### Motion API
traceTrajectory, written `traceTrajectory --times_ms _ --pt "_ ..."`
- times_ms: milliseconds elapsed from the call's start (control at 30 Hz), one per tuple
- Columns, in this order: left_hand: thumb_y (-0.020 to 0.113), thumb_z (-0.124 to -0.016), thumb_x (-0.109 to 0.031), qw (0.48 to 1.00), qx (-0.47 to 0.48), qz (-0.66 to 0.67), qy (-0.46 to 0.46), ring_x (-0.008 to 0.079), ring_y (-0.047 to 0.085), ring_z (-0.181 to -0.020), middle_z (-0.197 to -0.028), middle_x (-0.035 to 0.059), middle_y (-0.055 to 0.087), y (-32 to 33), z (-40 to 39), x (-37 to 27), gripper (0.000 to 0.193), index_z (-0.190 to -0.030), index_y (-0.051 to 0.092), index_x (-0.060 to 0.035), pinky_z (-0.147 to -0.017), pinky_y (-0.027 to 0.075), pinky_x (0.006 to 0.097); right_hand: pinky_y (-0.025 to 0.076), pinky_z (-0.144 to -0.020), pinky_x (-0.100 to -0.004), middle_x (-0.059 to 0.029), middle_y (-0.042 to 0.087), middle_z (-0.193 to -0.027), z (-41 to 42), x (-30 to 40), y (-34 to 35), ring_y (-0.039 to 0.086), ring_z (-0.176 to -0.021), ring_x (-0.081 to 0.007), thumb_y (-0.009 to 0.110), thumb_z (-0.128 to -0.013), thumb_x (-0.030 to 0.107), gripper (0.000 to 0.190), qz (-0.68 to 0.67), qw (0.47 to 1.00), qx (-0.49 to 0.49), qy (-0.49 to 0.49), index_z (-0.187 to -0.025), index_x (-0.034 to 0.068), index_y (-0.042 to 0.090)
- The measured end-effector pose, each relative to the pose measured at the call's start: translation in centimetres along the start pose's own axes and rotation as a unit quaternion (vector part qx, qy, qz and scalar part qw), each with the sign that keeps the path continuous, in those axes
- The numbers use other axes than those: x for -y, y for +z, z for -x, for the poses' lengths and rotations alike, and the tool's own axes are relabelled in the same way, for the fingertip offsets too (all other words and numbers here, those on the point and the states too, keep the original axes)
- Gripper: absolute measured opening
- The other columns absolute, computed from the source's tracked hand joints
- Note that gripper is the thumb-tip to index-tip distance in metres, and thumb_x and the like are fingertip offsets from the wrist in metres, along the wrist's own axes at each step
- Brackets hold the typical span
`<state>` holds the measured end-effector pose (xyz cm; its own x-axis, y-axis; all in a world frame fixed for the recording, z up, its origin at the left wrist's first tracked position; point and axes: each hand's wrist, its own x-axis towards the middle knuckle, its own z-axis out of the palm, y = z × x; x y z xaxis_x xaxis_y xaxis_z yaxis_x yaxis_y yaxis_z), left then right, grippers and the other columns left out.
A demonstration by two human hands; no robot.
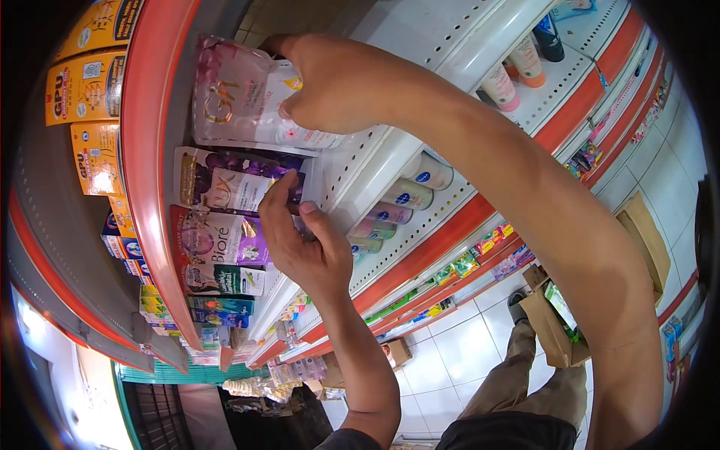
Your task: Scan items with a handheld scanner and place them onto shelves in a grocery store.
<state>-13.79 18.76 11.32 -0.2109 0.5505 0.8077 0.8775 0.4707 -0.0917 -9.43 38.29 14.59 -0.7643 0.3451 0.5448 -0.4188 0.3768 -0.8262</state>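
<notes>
My right hand (332, 84) grips the edge of a pink and white Giv refill pouch (233, 95) at the top of the shelf, its thumb over the front. My left hand (306, 242) is half curled, thumb and fingers apart. Its fingertips lie over the edge of a dark purple and white Lux pouch (242, 188); whether they press on it I cannot tell. Beside that stands a red, white and purple Bioré pouch (211, 239), followed by a green and white pack (239, 280) and blue-green packs (222, 312) in the same row.
Orange GPU boxes (84, 87) stand on the shelf at left, behind a red shelf edge (149, 140). Nivea roll-on bottles (408, 194) and upright tubes (527, 62) stand on neighbouring shelves. An open cardboard box (543, 326) holding packs is near my legs, above the tiled floor (464, 357).
</notes>
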Motion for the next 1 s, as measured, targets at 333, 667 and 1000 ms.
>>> traceTrajectory --times_ms 333,667,1000 --pt "0.041 -0.094 -0.018 1.000 0.008 -0.002 -0.012 0.0235 0.059 -0.088 -0.098 0.0139 0.061 0.1 0.1 0.2 0.032 -0.111 0.059 0.0016 -0.077 0.045 0.0334 0.049 -0.080 -0.0321 -0.0174 0.069 -0.095 -0.1 -0.4 0.0 0.067 -0.088 -0.0253 0.070 -0.077 0.016 0.038 -0.010 1.000 -0.013 0.014 -0.110 -0.001 0.062" --pt "0.047 -0.094 -0.018 0.999 0.009 0.001 -0.033 0.0187 0.059 -0.072 -0.084 0.0108 0.065 -0.3 0.6 0.2 0.025 -0.097 0.063 0.0016 -0.065 0.045 0.0288 0.043 -0.094 -0.0395 -0.0292 0.060 -0.112 2.1 0.8 -3.2 0.059 -0.106 -0.0365 0.059 -0.089 0.025 0.047 -0.032 0.997 0.068 0.009 -0.119 -0.010 0.051" --pt "0.055 -0.087 -0.014 0.996 -0.046 0.055 -0.048 0.0198 0.049 -0.059 -0.068 0.0062 0.054 0.5 0.5 -0.1 0.016 -0.083 0.064 -0.0017 -0.051 0.034 0.0315 0.048 -0.086 -0.0375 -0.0285 0.062 -0.106 1.2 3.7 -2.7 0.062 -0.101 -0.0344 0.060 -0.083 0.020 0.038 0.029 0.977 0.043 0.205 -0.112 -0.005 0.058"
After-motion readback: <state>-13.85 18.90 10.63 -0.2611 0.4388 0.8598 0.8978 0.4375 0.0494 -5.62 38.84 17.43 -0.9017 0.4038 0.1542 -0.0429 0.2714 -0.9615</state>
